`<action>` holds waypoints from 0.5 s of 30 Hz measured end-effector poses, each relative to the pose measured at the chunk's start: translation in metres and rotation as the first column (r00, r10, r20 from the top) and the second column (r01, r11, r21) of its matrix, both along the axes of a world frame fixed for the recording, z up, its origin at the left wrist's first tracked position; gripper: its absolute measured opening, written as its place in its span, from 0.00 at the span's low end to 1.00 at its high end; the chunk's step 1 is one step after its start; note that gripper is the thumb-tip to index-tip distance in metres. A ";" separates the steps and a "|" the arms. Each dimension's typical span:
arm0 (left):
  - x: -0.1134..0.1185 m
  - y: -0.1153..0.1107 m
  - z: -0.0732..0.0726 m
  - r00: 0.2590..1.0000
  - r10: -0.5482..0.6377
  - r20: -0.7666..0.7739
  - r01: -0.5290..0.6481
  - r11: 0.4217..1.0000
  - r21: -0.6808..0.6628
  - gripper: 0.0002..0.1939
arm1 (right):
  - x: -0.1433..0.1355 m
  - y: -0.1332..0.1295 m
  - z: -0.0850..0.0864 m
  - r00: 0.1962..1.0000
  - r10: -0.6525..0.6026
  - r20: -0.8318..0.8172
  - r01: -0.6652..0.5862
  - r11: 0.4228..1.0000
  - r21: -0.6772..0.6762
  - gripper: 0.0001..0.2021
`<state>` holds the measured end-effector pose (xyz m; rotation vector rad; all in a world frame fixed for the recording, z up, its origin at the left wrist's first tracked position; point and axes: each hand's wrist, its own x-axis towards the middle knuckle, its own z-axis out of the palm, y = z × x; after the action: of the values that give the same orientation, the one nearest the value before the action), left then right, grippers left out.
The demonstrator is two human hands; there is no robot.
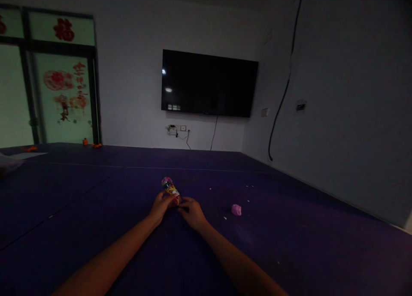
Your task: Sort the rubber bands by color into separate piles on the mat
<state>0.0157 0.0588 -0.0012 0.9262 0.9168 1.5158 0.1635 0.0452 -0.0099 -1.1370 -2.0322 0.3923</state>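
Purple covers the wide surface [135, 253] in front of the person, and over its near middle two bare hands meet at one small, multicoloured container [170, 187]. The left hand [159, 206] has its fingers closed round the near half; the right hand [195, 215] brings its fingers narrowly together at the near end, though whether they pinch it I cannot tell. The container slants away, its rounded, glossy end farthest off. It looks light, with a thin, fairly stiff plastic shell that might dent under a hard squeeze and feel slick where it shines. The middle of the body seems the best place for a steady hold, leaving the near end to fingertips.

To the right, well apart, sits one pink lump [236, 209], probably soft and easily pressed out of shape; a light grip on its sides would suit it. Around it lie several tiny white flecks, too small to count surely.

Farther off are three orange items: two near the door, one upright [85, 142] and one lying low [97, 146], and a third [30, 149] by one pale sheet [34, 155] at left. Beyond hangs one black television [209, 83].
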 end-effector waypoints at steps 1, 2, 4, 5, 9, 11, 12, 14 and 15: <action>0.000 0.000 0.000 1.000 0.002 0.002 -0.002 1.000 -0.001 0.15 | 0.000 0.000 0.001 1.000 -0.012 -0.005 0.012 1.000 0.004 0.11; 0.000 0.001 0.000 1.000 0.003 0.004 -0.003 1.000 -0.001 0.15 | -0.001 -0.001 0.001 1.000 -0.027 -0.013 0.027 1.000 0.010 0.11; 0.000 0.001 0.000 1.000 0.003 0.006 -0.003 1.000 -0.001 0.14 | -0.001 -0.002 0.002 0.998 -0.063 -0.031 0.064 0.998 0.025 0.10; 0.000 0.001 0.000 1.000 0.004 0.006 -0.004 1.000 0.000 0.14 | -0.001 -0.002 0.002 0.996 -0.086 -0.036 0.087 0.996 0.029 0.10; -0.001 0.001 0.000 1.000 -0.009 0.003 0.009 1.000 0.005 0.13 | -0.001 -0.004 0.000 0.973 -0.232 -0.012 0.232 0.972 0.026 0.05; -0.002 0.001 0.001 1.000 -0.029 -0.003 0.029 1.000 0.007 0.14 | -0.001 -0.005 -0.001 0.957 -0.289 0.015 0.288 0.957 0.032 0.10; -0.002 0.000 0.001 0.999 -0.037 -0.006 0.037 0.999 0.007 0.14 | 0.000 -0.005 -0.001 0.954 -0.297 0.028 0.296 0.954 0.033 0.15; -0.002 0.000 0.002 0.999 -0.046 -0.010 0.046 0.999 0.007 0.15 | 0.000 -0.004 -0.001 0.959 -0.279 0.050 0.278 0.960 0.025 0.23; -0.002 0.000 0.002 0.999 -0.048 -0.012 0.048 0.999 0.007 0.15 | 0.000 -0.003 -0.001 0.964 -0.259 0.055 0.258 0.966 0.019 0.25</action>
<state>0.0133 0.0586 0.0005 0.9565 0.8923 1.4752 0.1631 0.0418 -0.0107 -1.3998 -1.8990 0.2175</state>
